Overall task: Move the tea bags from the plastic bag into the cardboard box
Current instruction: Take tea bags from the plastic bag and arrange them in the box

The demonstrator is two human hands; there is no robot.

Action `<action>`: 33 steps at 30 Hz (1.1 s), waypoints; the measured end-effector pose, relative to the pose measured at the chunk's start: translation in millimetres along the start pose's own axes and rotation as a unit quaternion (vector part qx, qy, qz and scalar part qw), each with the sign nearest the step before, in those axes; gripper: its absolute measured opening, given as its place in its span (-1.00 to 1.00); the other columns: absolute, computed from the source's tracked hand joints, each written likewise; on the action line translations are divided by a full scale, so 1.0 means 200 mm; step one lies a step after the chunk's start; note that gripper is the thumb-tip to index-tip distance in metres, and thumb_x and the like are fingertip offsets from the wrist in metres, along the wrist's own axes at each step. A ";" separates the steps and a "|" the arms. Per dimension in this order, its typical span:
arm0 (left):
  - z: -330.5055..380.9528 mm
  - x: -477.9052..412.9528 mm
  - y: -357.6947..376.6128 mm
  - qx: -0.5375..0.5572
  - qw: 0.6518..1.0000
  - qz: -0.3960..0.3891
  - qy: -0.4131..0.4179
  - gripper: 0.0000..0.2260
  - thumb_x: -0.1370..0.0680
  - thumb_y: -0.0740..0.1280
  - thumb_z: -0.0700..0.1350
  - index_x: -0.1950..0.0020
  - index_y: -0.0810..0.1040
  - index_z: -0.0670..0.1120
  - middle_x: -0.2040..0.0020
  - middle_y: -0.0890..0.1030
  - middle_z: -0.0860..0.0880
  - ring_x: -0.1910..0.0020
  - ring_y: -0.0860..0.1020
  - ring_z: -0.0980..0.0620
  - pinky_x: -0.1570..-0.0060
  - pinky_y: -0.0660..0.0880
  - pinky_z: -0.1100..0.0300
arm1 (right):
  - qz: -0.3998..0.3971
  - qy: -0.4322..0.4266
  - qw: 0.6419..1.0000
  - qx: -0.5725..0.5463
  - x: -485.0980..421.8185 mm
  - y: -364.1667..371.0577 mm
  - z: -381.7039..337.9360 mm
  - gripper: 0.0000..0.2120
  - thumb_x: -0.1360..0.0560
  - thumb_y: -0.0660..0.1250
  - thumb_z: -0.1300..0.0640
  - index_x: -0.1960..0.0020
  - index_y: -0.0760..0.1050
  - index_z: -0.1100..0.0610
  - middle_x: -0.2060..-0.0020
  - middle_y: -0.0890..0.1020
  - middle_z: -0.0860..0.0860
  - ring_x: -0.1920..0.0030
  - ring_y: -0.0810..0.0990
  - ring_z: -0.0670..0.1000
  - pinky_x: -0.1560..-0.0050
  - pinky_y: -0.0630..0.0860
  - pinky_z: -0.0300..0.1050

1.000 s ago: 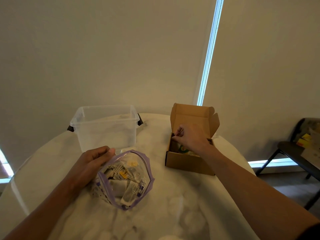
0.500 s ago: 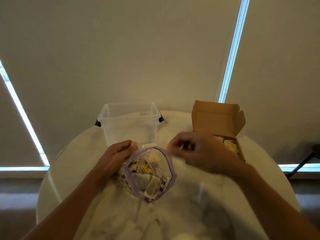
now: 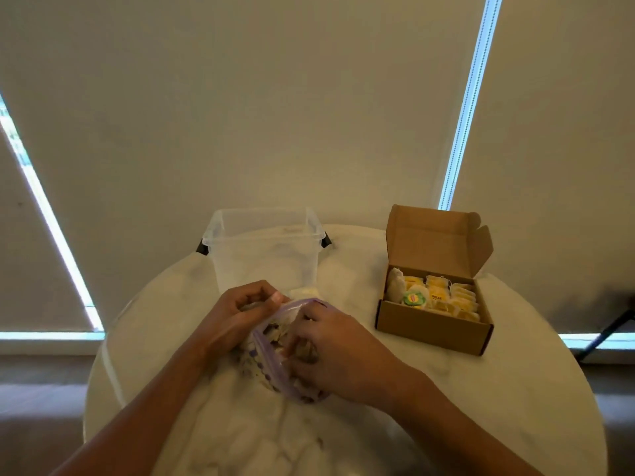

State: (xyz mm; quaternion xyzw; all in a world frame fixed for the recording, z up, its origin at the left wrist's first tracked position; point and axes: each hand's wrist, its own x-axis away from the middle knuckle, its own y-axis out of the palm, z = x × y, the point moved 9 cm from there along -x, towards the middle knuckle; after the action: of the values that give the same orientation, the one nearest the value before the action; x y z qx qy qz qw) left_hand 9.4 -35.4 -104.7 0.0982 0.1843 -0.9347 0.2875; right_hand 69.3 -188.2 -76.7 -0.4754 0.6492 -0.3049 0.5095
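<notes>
Head view: left hand (image 3: 240, 314) pinches plastic bag (image 3: 271, 371) open; right hand (image 3: 338, 352) digs among tea bags (image 3: 275, 334), grasp unclear; next, lift to cardboard box (image 3: 433, 333).

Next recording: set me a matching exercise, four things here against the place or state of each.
1. clear plastic bag with purple zip rim
2. brown cardboard box
3. clear plastic tub with black handles
4. right hand

A. far side of the round white table, behind both hands
B. lid up, yellow tea bags inside
C. fingers inside the bag's mouth
D. rim gripped by the left hand

Pairs: 1-D, 2-B, 3-A, 4-C
</notes>
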 end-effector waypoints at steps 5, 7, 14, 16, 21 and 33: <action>-0.03 -0.02 -0.01 0.008 1.000 0.019 -0.006 -0.71 -0.71 0.39 0.10 -0.06 0.73 -0.11 0.00 0.77 -0.18 0.00 0.74 -0.22 -0.13 0.62 -0.15 | 0.046 0.071 0.981 -0.176 0.10 -0.15 0.11 -0.87 -0.52 0.57 0.02 -0.03 0.68 -0.01 0.11 0.66 -0.16 0.16 0.63 -0.12 0.19 0.55 -0.27; -0.04 -0.03 -0.01 0.000 1.000 0.018 -0.010 -0.71 -0.71 0.37 0.09 -0.06 0.72 -0.11 0.01 0.77 -0.19 -0.02 0.74 -0.30 -0.14 0.63 -0.18 | 0.051 0.101 0.968 -0.226 0.13 -0.18 0.16 -0.85 -0.53 0.58 0.02 -0.05 0.65 -0.04 0.09 0.69 -0.17 0.13 0.65 -0.10 0.19 0.57 -0.25; -0.04 -0.03 -0.01 -0.013 1.000 0.026 -0.005 -0.76 -0.72 0.36 0.04 0.00 0.72 -0.07 0.06 0.76 -0.19 0.05 0.73 -0.21 -0.10 0.62 -0.11 | 0.030 0.134 0.941 -0.310 0.14 -0.18 0.23 -0.73 -0.60 0.48 0.05 -0.22 0.65 -0.27 -0.01 0.67 -0.10 -0.01 0.66 0.06 0.04 0.65 -0.14; -0.04 -0.03 -0.01 -0.011 1.000 0.024 -0.009 -0.76 -0.71 0.37 0.04 -0.01 0.73 -0.07 0.04 0.77 -0.19 -0.02 0.73 -0.32 -0.15 0.63 -0.17 | 0.030 0.146 0.936 -0.317 0.15 -0.19 0.24 -0.81 -0.60 0.48 0.12 -0.14 0.70 -0.15 0.02 0.71 -0.11 0.03 0.68 0.01 0.12 0.65 -0.18; -0.03 -0.02 0.00 -0.015 1.000 0.023 -0.015 -0.73 -0.68 0.36 0.10 -0.04 0.75 -0.05 0.05 0.78 -0.13 -0.01 0.75 -0.23 -0.14 0.64 -0.12 | 0.025 0.163 0.897 -0.409 0.19 -0.23 0.29 -0.81 -0.56 0.52 0.16 -0.16 0.67 0.03 -0.02 0.71 0.01 0.16 0.60 -0.14 0.13 0.57 -0.16; -0.06 -0.04 0.01 0.009 1.000 0.020 -0.002 -0.62 -0.69 0.44 0.17 -0.04 0.72 -0.17 0.06 0.75 -0.24 0.06 0.72 -0.11 -0.19 0.63 -0.26 | 0.377 0.225 0.830 -0.344 0.37 -0.70 0.69 -0.66 -0.55 0.55 0.10 -0.27 0.56 -0.05 -0.13 0.72 -0.16 -0.17 0.67 -0.17 -0.14 0.66 -0.21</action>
State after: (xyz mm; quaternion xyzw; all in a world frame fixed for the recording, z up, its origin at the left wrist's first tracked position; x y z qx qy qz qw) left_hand 16.7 -28.1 -113.1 0.1028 0.1735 -0.9304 0.3060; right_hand 241.2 -294.9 -21.6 -0.2569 0.9374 0.0551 0.2287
